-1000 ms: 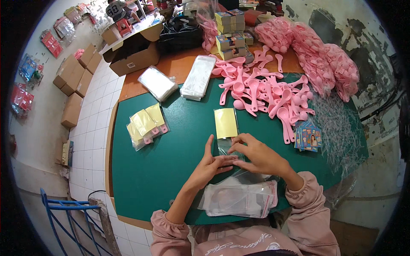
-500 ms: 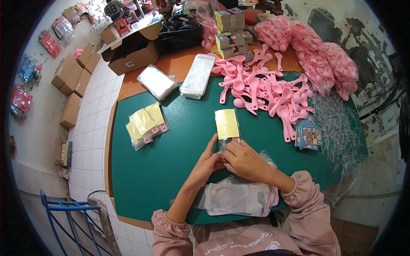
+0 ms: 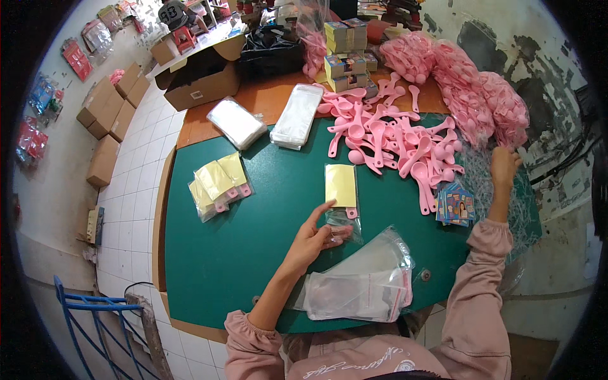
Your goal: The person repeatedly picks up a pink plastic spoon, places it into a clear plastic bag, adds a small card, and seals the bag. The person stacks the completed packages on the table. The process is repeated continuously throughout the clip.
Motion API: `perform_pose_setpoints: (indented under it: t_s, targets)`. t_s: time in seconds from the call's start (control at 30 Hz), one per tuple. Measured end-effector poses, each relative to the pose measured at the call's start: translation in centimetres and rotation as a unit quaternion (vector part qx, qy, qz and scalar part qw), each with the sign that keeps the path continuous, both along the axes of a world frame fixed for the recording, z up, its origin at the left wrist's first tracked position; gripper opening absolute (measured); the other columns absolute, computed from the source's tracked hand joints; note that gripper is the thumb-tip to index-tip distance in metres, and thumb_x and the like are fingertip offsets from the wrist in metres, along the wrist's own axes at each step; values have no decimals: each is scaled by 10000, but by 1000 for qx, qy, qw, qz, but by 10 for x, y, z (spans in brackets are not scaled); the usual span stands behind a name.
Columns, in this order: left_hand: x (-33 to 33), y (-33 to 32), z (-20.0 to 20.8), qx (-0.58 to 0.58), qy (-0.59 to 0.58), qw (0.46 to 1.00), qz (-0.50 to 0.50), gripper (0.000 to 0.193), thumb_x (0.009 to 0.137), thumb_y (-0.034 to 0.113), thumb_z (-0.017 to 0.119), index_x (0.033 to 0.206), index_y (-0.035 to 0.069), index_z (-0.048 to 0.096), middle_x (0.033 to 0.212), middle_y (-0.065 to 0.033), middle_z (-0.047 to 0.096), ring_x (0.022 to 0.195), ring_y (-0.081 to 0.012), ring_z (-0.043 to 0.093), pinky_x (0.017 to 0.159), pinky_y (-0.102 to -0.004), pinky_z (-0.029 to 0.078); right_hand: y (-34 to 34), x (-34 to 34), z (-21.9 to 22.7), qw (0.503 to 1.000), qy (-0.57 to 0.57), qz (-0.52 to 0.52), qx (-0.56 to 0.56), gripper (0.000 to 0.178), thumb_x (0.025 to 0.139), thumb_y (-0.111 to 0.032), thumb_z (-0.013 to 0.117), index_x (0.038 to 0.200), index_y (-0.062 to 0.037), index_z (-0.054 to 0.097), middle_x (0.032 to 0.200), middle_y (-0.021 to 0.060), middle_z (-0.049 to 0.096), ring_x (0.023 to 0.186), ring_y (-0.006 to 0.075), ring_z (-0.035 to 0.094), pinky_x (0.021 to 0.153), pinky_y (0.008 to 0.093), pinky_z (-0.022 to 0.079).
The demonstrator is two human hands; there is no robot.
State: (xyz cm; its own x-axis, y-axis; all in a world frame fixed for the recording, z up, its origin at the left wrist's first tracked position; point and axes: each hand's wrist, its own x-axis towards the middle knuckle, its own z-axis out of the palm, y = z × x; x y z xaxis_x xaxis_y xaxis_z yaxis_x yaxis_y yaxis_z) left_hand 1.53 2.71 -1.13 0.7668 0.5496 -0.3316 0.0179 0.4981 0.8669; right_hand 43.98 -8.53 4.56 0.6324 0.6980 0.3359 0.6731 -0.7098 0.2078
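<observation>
My left hand [image 3: 310, 239] rests on the green tabletop, fingers spread. Its index finger touches the lower left of a clear plastic packet [image 3: 341, 185] with a pale yellow card; a pink spoon handle end [image 3: 352, 213] shows below the card. The other fingers lie at the packet's clear flap. Far to the right, my right hand [image 3: 503, 168] is over a heap of thin clear strips [image 3: 500, 206], fingers curled together; what they hold, if anything, is too small to make out. Empty clear bags [image 3: 354, 295] lie in front of me.
Filled packets [image 3: 218, 183] lie on the left. Behind are two stacks of clear bags [image 3: 235, 123], a pile of pink spoons [image 3: 405, 142] and banded card stacks [image 3: 346, 63]. Printed cards [image 3: 456, 204] lie near my right arm. Bagged pink spoons [image 3: 465, 85] stand at the back right.
My right hand has left the packet and moved far right to the strip heap. My left hand stays at the packet, with its fingers now spread over the flap end.
</observation>
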Motion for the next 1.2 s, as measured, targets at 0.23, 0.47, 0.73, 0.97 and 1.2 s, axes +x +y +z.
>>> perform_pose_setpoints:
  t_s: [0.23, 0.47, 0.73, 0.97, 1.2]
  targets:
    - [-14, 1, -10, 14, -9, 1000, 0, 304, 931, 94, 285, 1175, 30, 454, 1111, -139, 558, 1055, -213, 539, 866, -275, 441, 44, -230, -37, 766, 371, 521, 62, 545, 620, -145, 757, 1049, -62, 430, 966, 124, 419, 892, 266, 468, 765, 341, 414]
    - [-19, 10, -3, 88, -5, 995, -53, 298, 885, 51, 400, 1182, 66, 372, 1035, -120, 581, 923, -196, 601, 758, -263, 484, 44, -231, -49, 683, 565, 442, 142, 170, 723, -57, 661, 845, -13, 552, 900, 81, 443, 798, 176, 515, 702, 266, 449]
    - [-1, 1, -12, 361, 122, 923, 46, 128, 781, 77, 626, 864, 4, 563, 816, -53, 563, 716, -111, 575, 578, -226, 489, 43, -233, -71, 555, 738, 335, 188, 146, 784, -97, 638, 851, -6, 544, 872, 28, 477, 775, 96, 524, 688, 233, 469]
    - [-3, 3, -15, 279, 179, 941, 59, 127, 788, 95, 637, 847, -3, 581, 832, -28, 554, 735, -81, 554, 601, -197, 484, 44, -248, -69, 537, 792, 195, 215, 153, 810, -95, 608, 812, 18, 504, 728, 66, 587, 635, 101, 583, 571, 234, 513]
    - [5, -3, -12, 204, 111, 960, 153, 149, 817, 86, 602, 877, 27, 478, 783, -4, 533, 742, -74, 539, 569, -196, 457, 45, -251, -68, 552, 772, 182, 259, 180, 793, -52, 614, 809, -3, 442, 705, 77, 582, 573, 100, 584, 499, 225, 509]
